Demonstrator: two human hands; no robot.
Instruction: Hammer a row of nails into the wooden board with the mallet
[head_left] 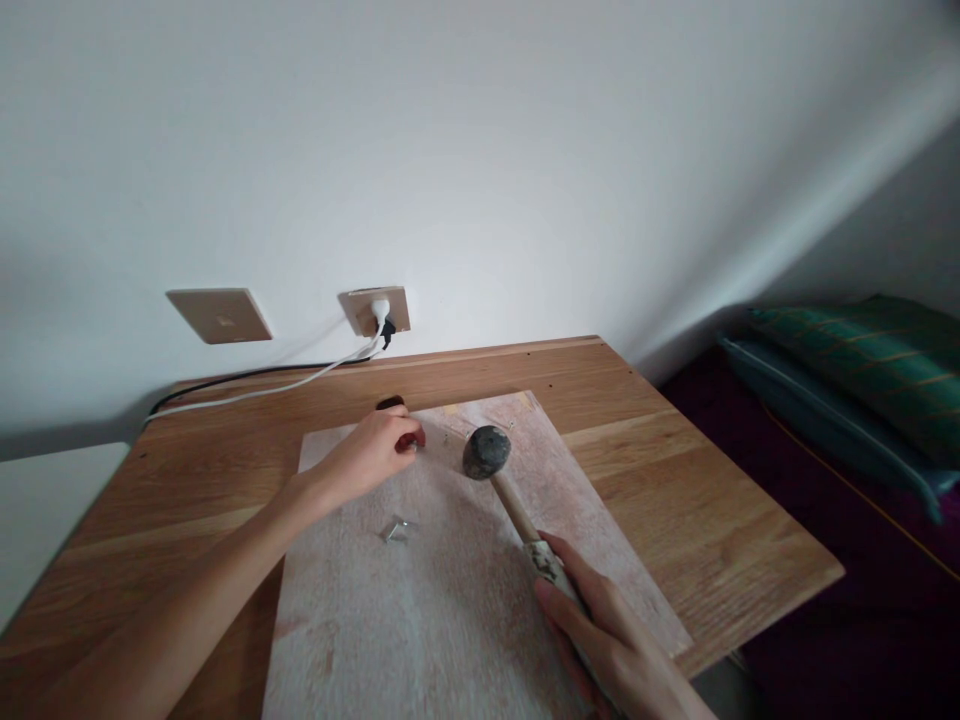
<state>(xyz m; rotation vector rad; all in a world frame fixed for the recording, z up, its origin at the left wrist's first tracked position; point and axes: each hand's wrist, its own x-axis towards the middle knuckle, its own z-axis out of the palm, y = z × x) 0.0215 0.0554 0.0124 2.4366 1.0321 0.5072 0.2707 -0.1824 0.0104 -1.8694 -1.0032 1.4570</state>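
Note:
My right hand (589, 620) is wrapped round the taped handle of a mallet (517, 505). The mallet's dark, rounded head (487, 452) is over the upper part of a pale wooden board (352, 610). Near the board's far left corner, my left hand (386, 442) is closed in a pinch. A tiny shiny bit shows at its fingertips, too small to name. On the board, nearer me, lies a small shiny bracket-like piece (397, 530). Several tiny pieces (448, 438) sit on the board between my left hand and the mallet head.
The board lies on a wooden tabletop (720, 540) against a white wall. A dark object (390, 402) is partly hidden behind my left hand. White and black cables (300, 378) run along the back left to a wall socket (379, 308). Cushions (862, 390) lie at right.

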